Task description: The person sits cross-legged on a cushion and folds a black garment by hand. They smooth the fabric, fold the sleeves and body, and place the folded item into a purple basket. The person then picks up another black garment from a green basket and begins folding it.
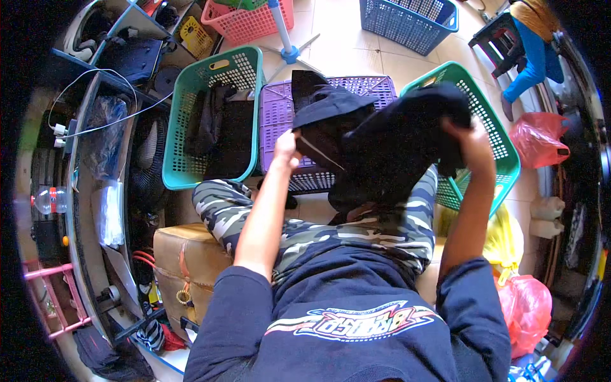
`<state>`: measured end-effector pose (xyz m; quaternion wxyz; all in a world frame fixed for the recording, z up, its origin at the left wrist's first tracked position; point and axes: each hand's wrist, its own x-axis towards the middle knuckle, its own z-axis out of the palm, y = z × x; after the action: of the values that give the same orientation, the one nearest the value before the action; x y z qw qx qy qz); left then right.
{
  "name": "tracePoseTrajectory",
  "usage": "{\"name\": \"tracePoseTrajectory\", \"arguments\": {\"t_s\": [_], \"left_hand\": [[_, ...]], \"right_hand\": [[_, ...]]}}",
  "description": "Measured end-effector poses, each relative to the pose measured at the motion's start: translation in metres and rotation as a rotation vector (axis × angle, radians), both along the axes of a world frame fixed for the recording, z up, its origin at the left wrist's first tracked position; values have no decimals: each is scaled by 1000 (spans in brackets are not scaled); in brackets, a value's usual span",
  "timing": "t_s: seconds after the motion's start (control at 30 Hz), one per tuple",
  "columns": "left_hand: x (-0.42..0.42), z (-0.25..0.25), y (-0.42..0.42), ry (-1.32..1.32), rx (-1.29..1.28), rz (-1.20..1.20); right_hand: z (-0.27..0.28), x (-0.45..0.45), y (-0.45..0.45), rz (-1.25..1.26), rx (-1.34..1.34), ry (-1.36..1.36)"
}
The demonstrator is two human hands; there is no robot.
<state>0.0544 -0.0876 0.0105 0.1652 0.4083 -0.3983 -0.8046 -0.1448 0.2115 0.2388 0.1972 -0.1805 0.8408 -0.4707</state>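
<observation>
A black cloth garment (396, 148) hangs stretched between my two hands above my lap. My left hand (288, 152) grips its edge, where a thin pale line runs along the fabric. My right hand (465, 131) holds the bunched far side, with part of the fingers hidden by the cloth. Beneath the garment stands a purple plastic basket (276, 117), apparently upside down, with dark cloth partly covering its top. To the left, dark folded cloth (229, 133) lies inside a green plastic basket (179, 102). Another green basket (508, 164) is under and beyond my right hand.
A brown cushioned seat (186, 258) is by my left leg. Shelving (81, 200) with a white cable (119, 122) lines the left side. A stand's pole (281, 28), a blue basket (405, 24) and a pink basket (248, 24) are ahead. Plastic bags (522, 310) sit right; another person's leg (530, 62) shows beyond.
</observation>
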Motion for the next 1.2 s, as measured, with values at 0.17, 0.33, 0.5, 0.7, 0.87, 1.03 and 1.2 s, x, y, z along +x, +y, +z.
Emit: {"name": "tracePoseTrajectory", "arguments": {"t_s": [0.17,0.33,0.5,0.7,0.87,1.03,1.2], "left_hand": [[61,75,-19,242,89,-120],[98,122,-31,-89,-224,-164],[104,118,-33,-188,-395,-358],[110,130,-45,-160,-503,-517],[130,111,-64,-237,-615,-314],[91,104,-45,-661,-1050,-43],[52,85,11,-583,-1780,9]], "right_hand": [[-4,-80,-13,-202,-674,-4],[-57,-66,-86,-6,14,787],[-113,37,-152,930,-158,591],[-173,90,-162,854,310,686],[-102,67,-166,1066,279,-97],[-84,41,-194,848,148,29],[-122,31,-223,359,-36,170]]}}
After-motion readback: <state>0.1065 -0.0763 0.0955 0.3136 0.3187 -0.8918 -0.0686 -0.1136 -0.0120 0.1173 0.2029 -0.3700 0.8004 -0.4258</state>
